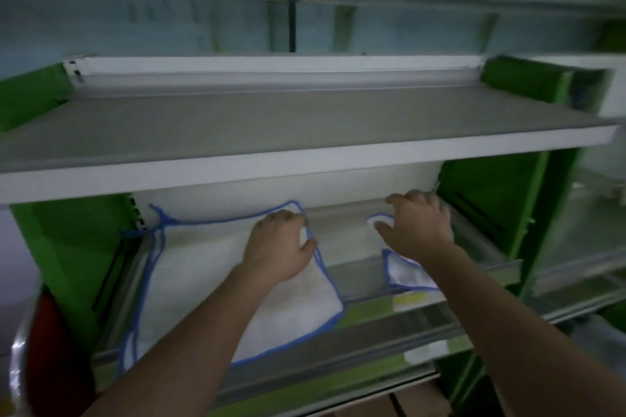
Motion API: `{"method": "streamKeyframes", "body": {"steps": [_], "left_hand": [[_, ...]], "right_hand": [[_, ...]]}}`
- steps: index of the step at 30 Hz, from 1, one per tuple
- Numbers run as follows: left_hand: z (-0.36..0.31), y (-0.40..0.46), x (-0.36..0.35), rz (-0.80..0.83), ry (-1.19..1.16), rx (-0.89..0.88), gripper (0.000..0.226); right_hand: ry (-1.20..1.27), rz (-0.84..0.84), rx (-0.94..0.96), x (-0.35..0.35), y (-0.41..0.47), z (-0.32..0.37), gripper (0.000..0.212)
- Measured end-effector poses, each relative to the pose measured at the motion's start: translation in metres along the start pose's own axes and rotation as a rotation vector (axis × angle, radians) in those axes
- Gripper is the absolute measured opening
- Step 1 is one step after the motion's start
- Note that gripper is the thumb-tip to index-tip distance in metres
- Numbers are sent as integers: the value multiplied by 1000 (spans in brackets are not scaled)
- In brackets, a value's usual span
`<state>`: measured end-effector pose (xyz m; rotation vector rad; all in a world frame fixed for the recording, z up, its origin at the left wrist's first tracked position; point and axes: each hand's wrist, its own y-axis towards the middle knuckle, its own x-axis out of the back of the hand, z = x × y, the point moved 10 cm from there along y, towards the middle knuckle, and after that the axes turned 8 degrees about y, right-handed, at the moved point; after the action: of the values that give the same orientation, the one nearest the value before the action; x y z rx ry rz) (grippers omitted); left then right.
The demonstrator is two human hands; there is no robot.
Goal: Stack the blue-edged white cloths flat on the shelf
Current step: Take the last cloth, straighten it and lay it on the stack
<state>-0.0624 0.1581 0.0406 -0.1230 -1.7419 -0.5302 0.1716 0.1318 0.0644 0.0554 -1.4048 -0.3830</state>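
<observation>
Head view: my left hand (281, 240) pinches the far right edge of the big cloth (210, 281) spread on the shelf (369, 278), long axis near-to-far. Right hand (416, 227) fingers curled, pressing the small cloth (403, 272); grip unclear. Risk: 1 hard tug drags the big cloth's overhanging front corner off

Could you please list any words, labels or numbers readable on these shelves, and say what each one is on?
No text is readable.
Yellow-and-white tag on the lower shelf's green front rail: too blurred to read.
White tag on the rail below: blurred, nothing legible.
Blue-edged white cloths: no print visible.
</observation>
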Motion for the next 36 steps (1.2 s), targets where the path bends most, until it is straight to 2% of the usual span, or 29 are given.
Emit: {"method": "streamKeyframes", "body": {"steps": [2, 4, 7, 11, 14, 16, 19, 21, 24, 27, 31, 34, 36], "left_hand": [[-39, 6, -8, 52, -35, -80, 51], [-69, 9, -19, 127, -72, -121, 56], [-103, 13, -30, 210, -163, -150, 63], [-133, 22, -14, 162, -322, -180, 73], [-140, 25, 7, 122, -476, -177, 77], [-142, 23, 23, 78, -506, -207, 61], [-135, 19, 48, -3, -542, -181, 17], [-125, 14, 61, -17, -684, -131, 21], [-113, 0, 80, 14, -881, -108, 12], [-102, -16, 97, 20, -914, -118, 9], [-75, -32, 117, -9, -968, -42, 14], [-61, -42, 124, 10, -1081, 28, 21], [-53, -52, 128, 16, -1099, 57, 17]], "right_hand": [[-77, 179, -151, -9, -4, -42, 61], [9, 247, -151, -11, -7, -56, 47], [281, 221, -24, 0, -11, -49, 29], [591, 169, 42, 36, -22, -46, 33], [782, 193, 41, 59, -31, -45, 31], [828, 221, 63, 75, -36, -42, 27], [935, 195, 99, 103, -39, -43, 19], [1031, 141, 116, 123, -42, -46, 17], [1163, 50, 143, 151, -45, -48, 16], [1287, 0, 156, 175, -45, -49, 16], [1347, -4, 212, 198, -46, -37, 23], [1374, -9, 263, 208, -48, -25, 18], [1395, -11, 265, 209, -48, -22, 16]]}}
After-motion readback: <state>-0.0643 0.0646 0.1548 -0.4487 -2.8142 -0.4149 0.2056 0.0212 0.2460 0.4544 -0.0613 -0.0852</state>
